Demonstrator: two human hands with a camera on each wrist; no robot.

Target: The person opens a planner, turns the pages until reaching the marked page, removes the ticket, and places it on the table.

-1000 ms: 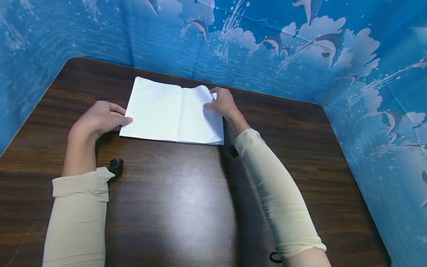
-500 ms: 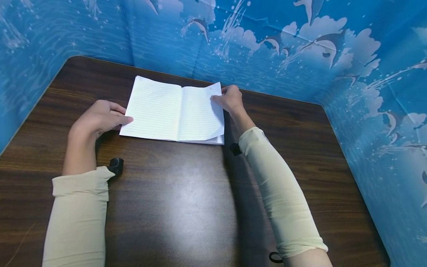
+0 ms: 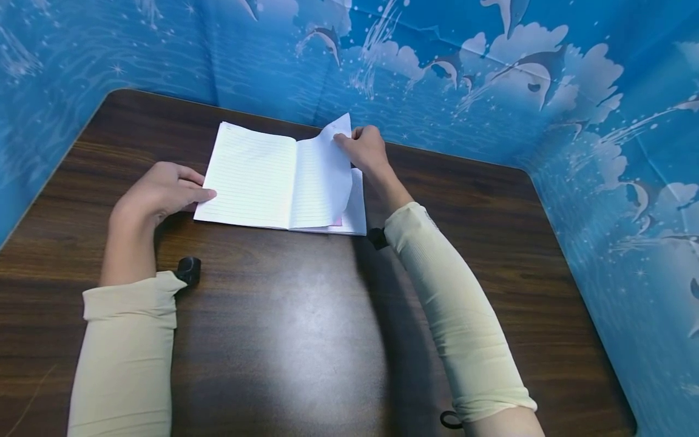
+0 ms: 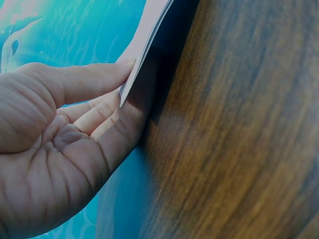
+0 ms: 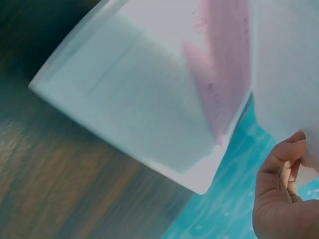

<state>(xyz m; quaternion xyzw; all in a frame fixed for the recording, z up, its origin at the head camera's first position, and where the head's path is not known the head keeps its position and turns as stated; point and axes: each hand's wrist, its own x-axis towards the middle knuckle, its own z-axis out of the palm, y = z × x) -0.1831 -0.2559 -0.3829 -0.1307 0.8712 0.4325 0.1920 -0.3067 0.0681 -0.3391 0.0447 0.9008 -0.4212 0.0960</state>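
An open lined notebook [image 3: 246,176] lies near the far edge of the table. My left hand [image 3: 164,191] pinches its left edge; in the left wrist view, the thumb is on top of the pages [image 4: 144,52] and the fingers are beneath. With thumb and fingers, my right hand [image 3: 367,150] pinches the top outer corner of a right-hand page [image 3: 324,164], which curves up off the pages below. Under that raised page a pink sheet of paper [image 5: 227,64] shows in the right wrist view, lying against the notebook. Only a sliver of it appears in the head view.
The dark wood table [image 3: 295,315] spreads out in front of the notebook. A blue curtain [image 3: 262,67] printed with dolphins hangs along the table's far and side edges. Pale sleeves cover both forearms, with a small black device [image 3: 188,271] at the left wrist.
My right hand has lifted the page's corner from the notebook and moved it up and leftward, uncovering the page below and a bit of pink. My left hand has stayed on the left edge.
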